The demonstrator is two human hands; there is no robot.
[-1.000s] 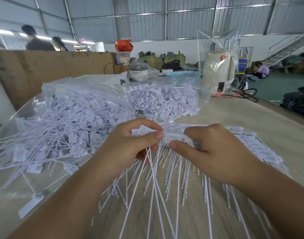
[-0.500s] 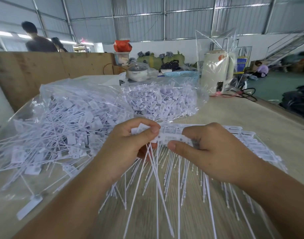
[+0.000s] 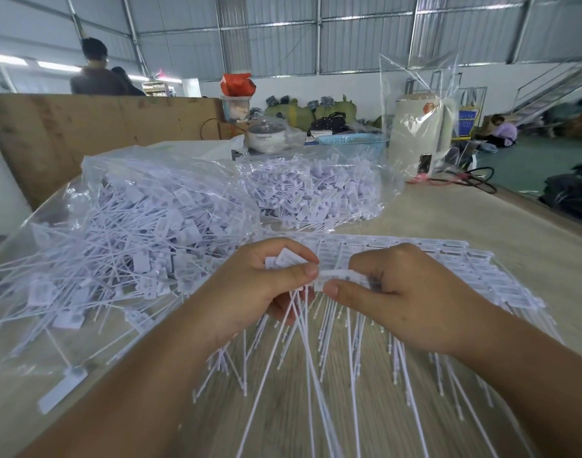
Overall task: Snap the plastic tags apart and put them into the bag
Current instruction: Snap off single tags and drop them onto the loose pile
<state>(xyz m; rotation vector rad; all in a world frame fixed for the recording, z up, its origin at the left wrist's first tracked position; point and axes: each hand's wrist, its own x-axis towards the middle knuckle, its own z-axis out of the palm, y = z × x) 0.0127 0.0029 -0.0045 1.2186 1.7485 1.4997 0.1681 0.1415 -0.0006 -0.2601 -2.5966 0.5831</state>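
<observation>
Left hand (image 3: 250, 285) pinching loose tags (image 3: 288, 259), right hand (image 3: 398, 292) gripping joined strip (image 3: 448, 259) — braced for snapping; bag (image 3: 124, 226) adj.

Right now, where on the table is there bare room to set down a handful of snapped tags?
Bare wood lies right of the tag strips, out to the table edge, and behind them beside the far bag. The left is crowded: the near bag covers it. In front, tag tails fan under both hands.

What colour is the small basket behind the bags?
Light blue, with a lattice pattern; the basket shows in the head view.
</observation>
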